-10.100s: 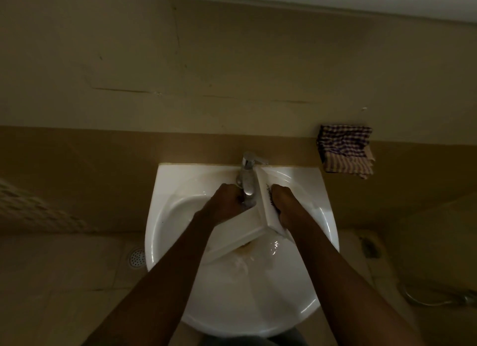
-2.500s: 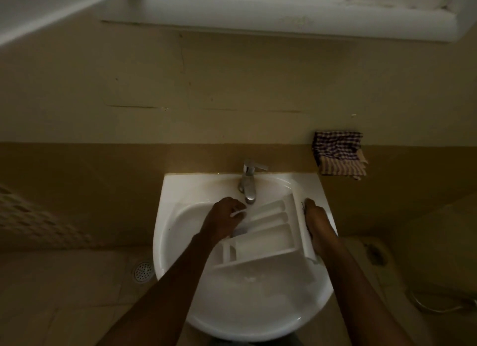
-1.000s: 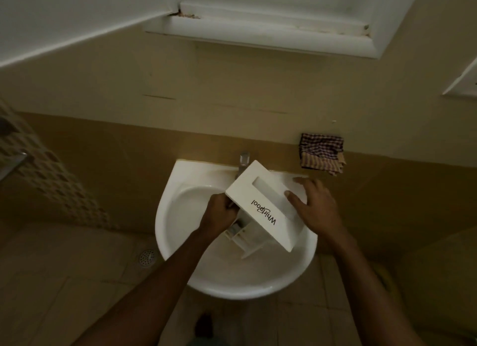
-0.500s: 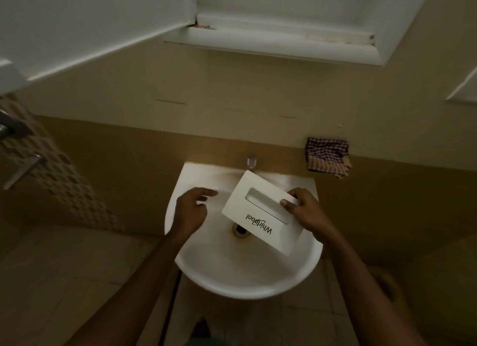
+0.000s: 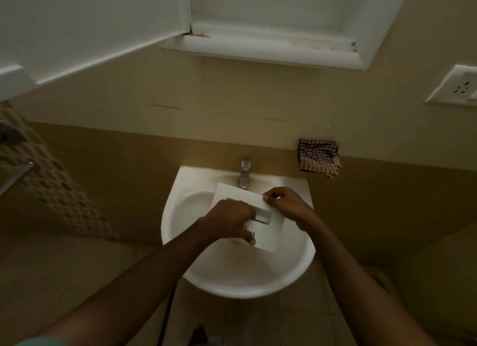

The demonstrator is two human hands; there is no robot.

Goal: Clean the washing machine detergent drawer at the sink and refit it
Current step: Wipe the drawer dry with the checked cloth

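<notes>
Detergent drawer [image 5: 271, 232] sits over the sink [image 5: 232, 281] basin, just below the tap [image 5: 244, 174], front panel facing you. Your left hand [image 5: 229, 220] grips across the panel, and your right hand [image 5: 287, 205] pinches its far edge.

The left hand [image 5: 228, 218] hides most of the lettering on the drawer front [image 5: 271, 230].

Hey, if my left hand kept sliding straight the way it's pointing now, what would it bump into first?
Probably your right hand. The left hand lies across the drawer front pointing toward the right, where the right hand pinches the panel's edge; both seem level, though depth is unclear.
</notes>
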